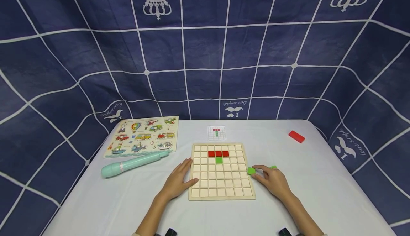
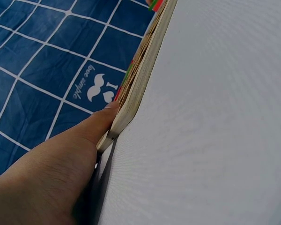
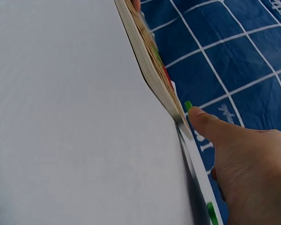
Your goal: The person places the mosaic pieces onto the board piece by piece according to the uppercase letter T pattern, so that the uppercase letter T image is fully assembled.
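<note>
A wooden grid board [image 1: 221,197] lies on the white table, with three red square tiles [image 1: 218,153] in a row and one green tile [image 1: 219,160] under the middle one. My left hand [image 1: 177,182] rests at the board's left edge, its thumb over the rim and the other fingers stretched along the side. Beside the right edge, my right hand [image 1: 273,181] pinches a green square tile [image 1: 251,171] between thumb and fingertips. Another green piece [image 1: 273,167] shows partly behind that hand. In the right wrist view the thumb hides most of the pinched tile [image 3: 188,106].
A small printed pattern card [image 1: 216,133] lies beyond the board. To the far right is a red block [image 1: 296,136]. At the left are a picture puzzle board [image 1: 141,147] and a mint-green tube-shaped object [image 1: 134,163]. A dark blue checked cloth [image 1: 205,51] hangs behind the table.
</note>
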A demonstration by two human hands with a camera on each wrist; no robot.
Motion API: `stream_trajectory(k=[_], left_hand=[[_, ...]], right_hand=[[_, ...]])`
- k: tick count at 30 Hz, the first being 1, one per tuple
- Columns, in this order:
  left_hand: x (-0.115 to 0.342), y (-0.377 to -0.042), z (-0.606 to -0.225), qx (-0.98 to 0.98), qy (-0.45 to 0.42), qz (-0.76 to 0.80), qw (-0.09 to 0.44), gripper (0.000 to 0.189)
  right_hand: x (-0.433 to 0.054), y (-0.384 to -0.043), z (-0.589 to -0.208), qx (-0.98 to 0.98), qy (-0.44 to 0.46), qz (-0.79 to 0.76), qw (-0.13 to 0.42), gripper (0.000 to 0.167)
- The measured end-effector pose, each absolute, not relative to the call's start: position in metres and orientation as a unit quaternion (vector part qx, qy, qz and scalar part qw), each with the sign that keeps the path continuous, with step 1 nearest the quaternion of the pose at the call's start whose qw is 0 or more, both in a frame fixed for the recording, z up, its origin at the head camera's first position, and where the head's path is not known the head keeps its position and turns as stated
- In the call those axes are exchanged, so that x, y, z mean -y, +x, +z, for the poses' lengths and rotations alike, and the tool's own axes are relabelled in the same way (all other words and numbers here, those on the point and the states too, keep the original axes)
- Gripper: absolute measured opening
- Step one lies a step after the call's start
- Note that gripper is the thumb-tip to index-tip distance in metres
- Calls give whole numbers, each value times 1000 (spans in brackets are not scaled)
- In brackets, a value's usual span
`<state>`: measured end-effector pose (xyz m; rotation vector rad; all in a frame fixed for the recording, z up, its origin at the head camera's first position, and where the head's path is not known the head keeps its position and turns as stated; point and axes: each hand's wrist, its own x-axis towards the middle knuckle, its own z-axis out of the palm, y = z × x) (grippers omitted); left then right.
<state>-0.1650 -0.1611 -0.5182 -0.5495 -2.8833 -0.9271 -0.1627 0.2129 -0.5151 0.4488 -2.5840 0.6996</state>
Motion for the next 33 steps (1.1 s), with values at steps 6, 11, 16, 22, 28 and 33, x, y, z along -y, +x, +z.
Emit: stream_trajectory(k=[6,11,16,22,28,33], left_hand=[[161,-164,-518,936,-177,-302,29,83],[161,-164,-518,937,-177,-300,30,83],[161,-165,-518,937,-180,-299,34,83],[160,-165,-517,937,-180,-297,31,83],[160,-164,-515,936,-182,-299,32,82],[161,-164,-515,936,-182,-300,31,82]], right_hand=[[-189,-170,-516,923,186,261,214,31],[-166,-178,-516,918,203,272,207,31],[-144,-186,-516,913,215,289,190,30],[-124,-193,-518,912,228,289,178,31],[-114,-197,-520,914,230,287,169,31],[-111,-198,-519,915,228,290,162,32]])
